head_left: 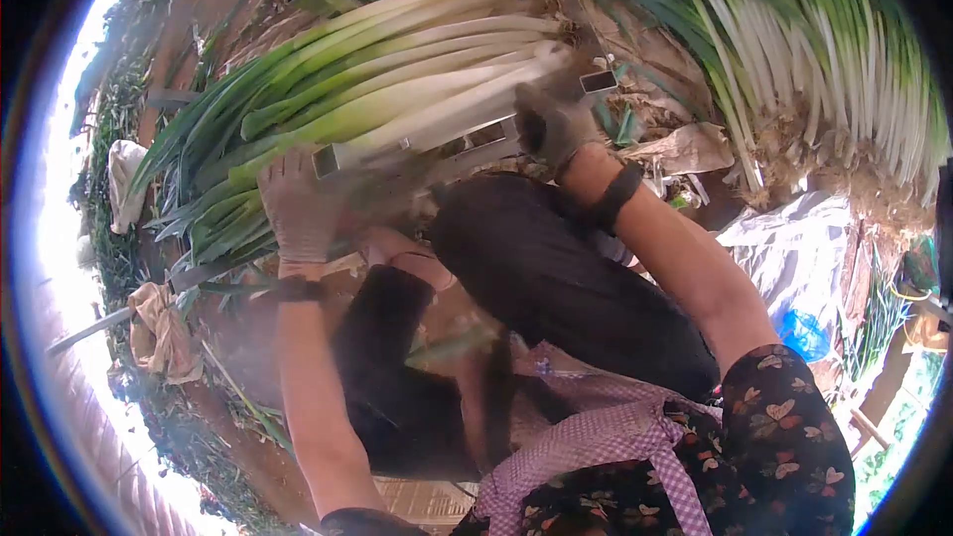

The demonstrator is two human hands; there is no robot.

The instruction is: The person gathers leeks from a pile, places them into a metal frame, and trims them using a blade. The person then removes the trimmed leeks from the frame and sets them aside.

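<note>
A pile of thick green onions (397,79) lies across a metal frame (476,142), white root ends to the right and green leaves to the left. My left hand (295,208), in a pale glove, is closed over the leaves at the near side of the pile; its thumb is hidden. My right hand (554,127), gloved with a dark palm, is beside the root ends and the frame's right end. Motion smears its fingers, and whether it grips anything does not show. The area between my hands, below the frame, is blurred too.
A large heap of green onions (814,69) with soil on its roots stands at the upper right. My bent knee (536,248) is just below the frame. Dry husks (685,151) litter the ground; a tan cloth (167,333) hangs on a metal bar (91,331) at left.
</note>
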